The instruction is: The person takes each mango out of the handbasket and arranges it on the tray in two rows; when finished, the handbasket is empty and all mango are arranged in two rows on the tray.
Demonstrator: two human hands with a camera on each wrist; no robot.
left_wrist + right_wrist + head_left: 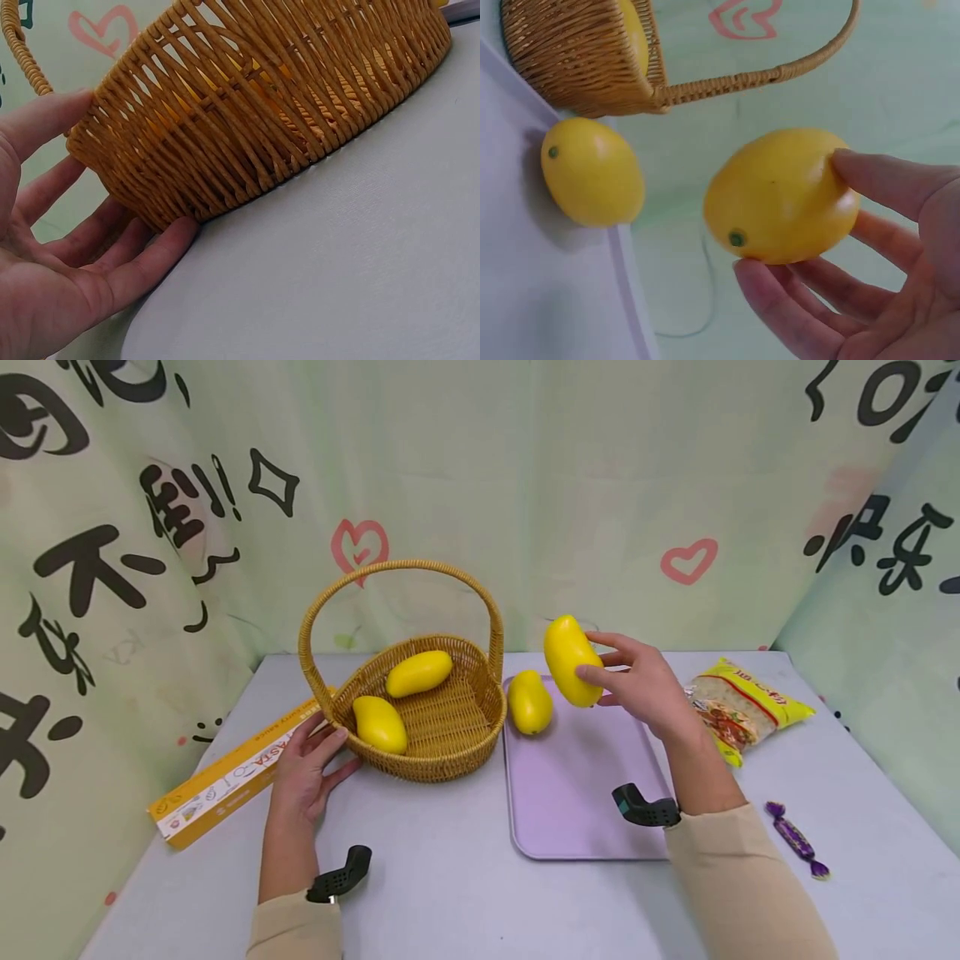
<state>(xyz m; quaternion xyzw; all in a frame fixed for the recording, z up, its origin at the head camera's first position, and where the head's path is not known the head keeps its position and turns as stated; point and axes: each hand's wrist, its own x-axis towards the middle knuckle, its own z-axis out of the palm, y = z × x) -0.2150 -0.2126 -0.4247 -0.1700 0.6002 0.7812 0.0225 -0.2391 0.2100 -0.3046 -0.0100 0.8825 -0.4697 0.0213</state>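
Observation:
In the head view my right hand (637, 681) grips a yellow mango (572, 660) above the tray, thumb on one side and fingers on the other. The right wrist view shows that mango (780, 196) with its green stem spot. A second mango (530, 702) lies on the far left corner of the lilac tray (577, 810). Two more mangoes, one at the back (420, 673) and one in front (380, 725), lie inside the wicker basket (438, 767). My left hand (306, 768) holds the basket's left side; its thumb touches the rim and its fingers lie against the outer wall (217, 127).
A long pasta box (225, 777) lies slantwise at the left, partly behind the left hand and basket. Right of the tray are a yellow food packet (742, 706) and a purple wrapped candy (797, 839). The basket's tall handle (405, 565) arches upward. A printed curtain stands behind the table.

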